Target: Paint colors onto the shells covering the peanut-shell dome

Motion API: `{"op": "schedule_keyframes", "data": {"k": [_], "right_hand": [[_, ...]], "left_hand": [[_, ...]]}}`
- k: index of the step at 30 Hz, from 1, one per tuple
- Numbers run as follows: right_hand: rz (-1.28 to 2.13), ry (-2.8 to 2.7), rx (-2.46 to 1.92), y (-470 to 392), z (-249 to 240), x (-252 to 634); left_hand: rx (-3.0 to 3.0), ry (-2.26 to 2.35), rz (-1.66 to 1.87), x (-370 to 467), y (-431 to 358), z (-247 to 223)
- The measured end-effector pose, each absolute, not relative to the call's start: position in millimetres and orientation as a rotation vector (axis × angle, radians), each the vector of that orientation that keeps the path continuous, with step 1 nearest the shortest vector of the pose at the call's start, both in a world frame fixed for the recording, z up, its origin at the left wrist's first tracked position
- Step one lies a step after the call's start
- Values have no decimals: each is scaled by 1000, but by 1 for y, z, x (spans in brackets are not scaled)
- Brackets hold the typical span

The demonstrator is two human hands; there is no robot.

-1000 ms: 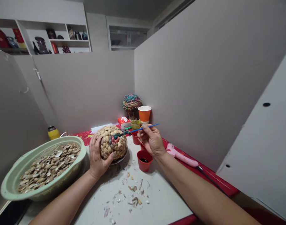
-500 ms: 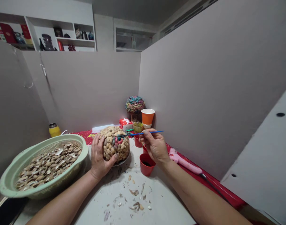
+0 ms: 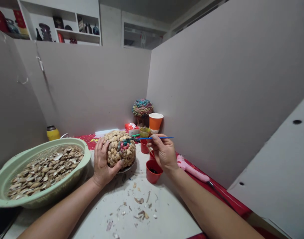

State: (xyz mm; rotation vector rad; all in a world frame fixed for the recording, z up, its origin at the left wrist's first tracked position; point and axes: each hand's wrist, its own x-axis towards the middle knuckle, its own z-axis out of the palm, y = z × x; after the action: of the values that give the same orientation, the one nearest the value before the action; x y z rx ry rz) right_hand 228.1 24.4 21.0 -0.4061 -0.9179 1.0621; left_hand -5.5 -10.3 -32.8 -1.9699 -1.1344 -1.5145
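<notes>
A rounded dome [image 3: 117, 155] covered in tan shells sits on a plate on the table, with a small patch of teal, grey and pink paint on its face. My left hand [image 3: 103, 163] grips its left side, fingers behind and thumb across the lower front. Pinched in my right hand [image 3: 164, 153] is a thin blue paintbrush [image 3: 142, 138], held level, its dark tip touching or very near the painted patch. Below that hand stands a red cup [image 3: 152, 176] with dark liquid inside. A light stick shows under my right fingers; whether they hold it too I cannot tell.
A green colander [image 3: 84, 156] full of shells stands at left, near a yellow jar [image 3: 52, 133]. Behind are a painted shell tree [image 3: 142, 108], orange paper cups [image 3: 155, 122] and a red-white box [image 3: 131, 128]. A pink glue gun [image 3: 191, 169] lies at right. Shell scraps [image 3: 142, 215] litter the front.
The brush has shifted slightly left, its tip coming over the dome's upper painted area. My left hand keeps its hold. The whole view has tilted down and moved a little.
</notes>
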Motion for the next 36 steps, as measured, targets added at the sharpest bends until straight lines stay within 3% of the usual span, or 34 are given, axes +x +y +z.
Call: {"op": "schedule_keyframes", "data": {"k": [36], "right_hand": [[1157,-806,-296,24,33,236]], "left_hand": [[-1943,-1161,-1510,-7,-13,-37]]}}
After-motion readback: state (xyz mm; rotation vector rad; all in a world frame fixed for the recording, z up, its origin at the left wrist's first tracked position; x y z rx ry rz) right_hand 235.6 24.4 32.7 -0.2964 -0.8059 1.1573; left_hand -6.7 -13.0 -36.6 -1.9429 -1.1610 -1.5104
